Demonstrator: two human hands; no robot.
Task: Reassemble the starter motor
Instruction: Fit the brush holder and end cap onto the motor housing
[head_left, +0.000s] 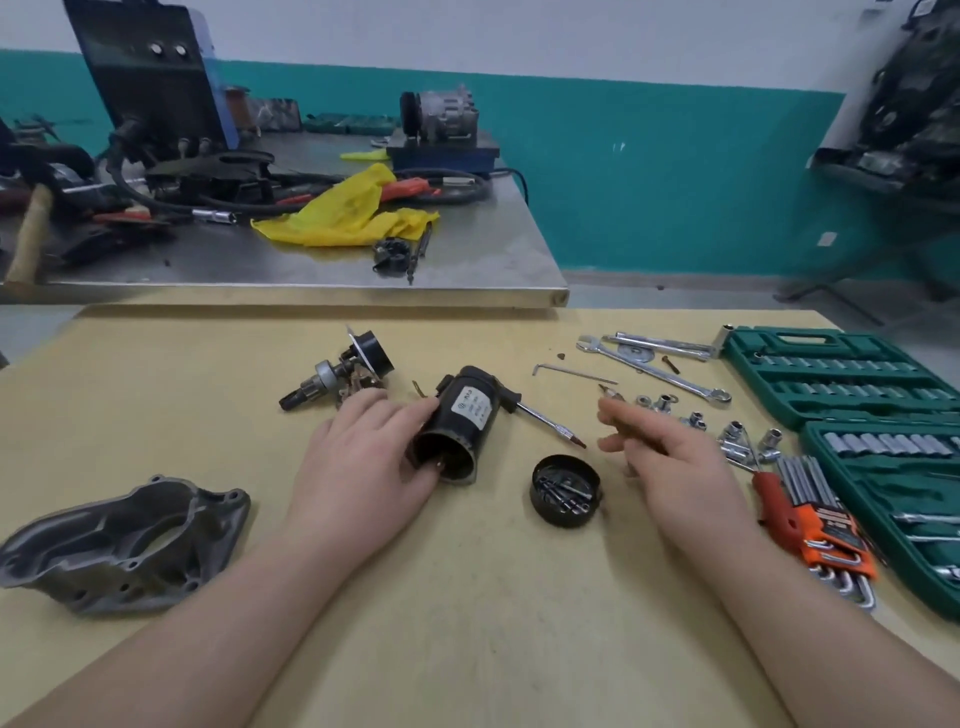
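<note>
A black cylindrical motor housing with a white label lies tilted on the tan table, its open end toward me. My left hand grips it from the left. To its right, my right hand hovers above the table, fingers pinching a small dark brownish part whose shape I cannot make out. The armature with gear and black end piece lies behind my left hand. A grey cast aluminium nose housing rests at the near left. A black round cap holding several screws sits between my hands.
A screwdriver lies behind the motor housing. Wrenches, loose sockets and an orange hex key set lie right, beside green socket cases. A steel bench with a yellow cloth stands behind.
</note>
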